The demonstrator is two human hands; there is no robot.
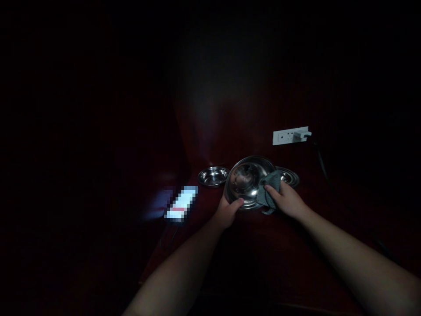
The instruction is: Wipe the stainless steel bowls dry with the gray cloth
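A shiny steel bowl (245, 177) is held up and tilted so that its inside faces me. My left hand (228, 211) grips its lower left rim, the thumb over the edge and the other fingers hidden behind. In my right hand (285, 198) is a grey-green cloth (271, 188), pinched under the thumb and pressed against the bowl's right rim. Behind the bowl on the left, a smaller steel dish (213, 176) rests on the dark red surface. Another round steel dish (289, 176) shows partly behind the cloth and my right hand.
Left of the bowl lies a lit phone (181, 204), its screen blurred out, with a cable by it. A white wall socket (290, 136) holds a plugged-in charger (301, 134). A dark cable (321, 161) hangs to its right. Most of the room is dark.
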